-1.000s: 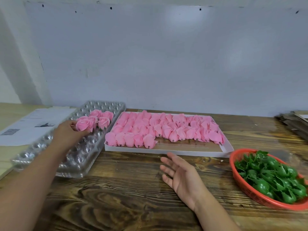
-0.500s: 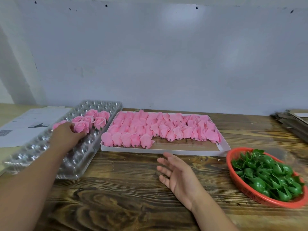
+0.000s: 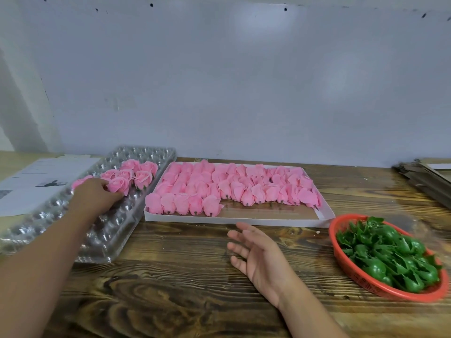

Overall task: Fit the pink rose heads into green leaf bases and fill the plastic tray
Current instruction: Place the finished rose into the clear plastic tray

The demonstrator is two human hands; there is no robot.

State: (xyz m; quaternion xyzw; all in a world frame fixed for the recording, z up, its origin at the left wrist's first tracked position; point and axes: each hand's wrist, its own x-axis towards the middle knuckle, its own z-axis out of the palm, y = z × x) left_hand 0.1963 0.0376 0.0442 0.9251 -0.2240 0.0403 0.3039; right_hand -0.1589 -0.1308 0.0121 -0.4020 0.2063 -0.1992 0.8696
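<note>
1. Two hands work a wooden bench (image 3: 183, 289).
2. Rose heads (image 3: 231, 189) fill a white box (image 3: 324, 215); the plastic tray (image 3: 117, 230) stays mostly empty.
3. Leaf bases (image 3: 388, 254) wait in a red basket (image 3: 366, 284), within reach.
4. Left hand (image 3: 94, 198) seats an assembled rose (image 3: 118, 185), grip pinching it.
5. Right hand (image 3: 256, 254) hovers, grip wide, holding nothing.

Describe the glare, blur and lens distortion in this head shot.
Head view: soft glare patches on the wall and sparkle on the clear plastic tray; the red basket and the cardboard stack at the right edge look smeared; the wide-angle lens bows the wooden table; lighting is even, shadows faint.
</note>
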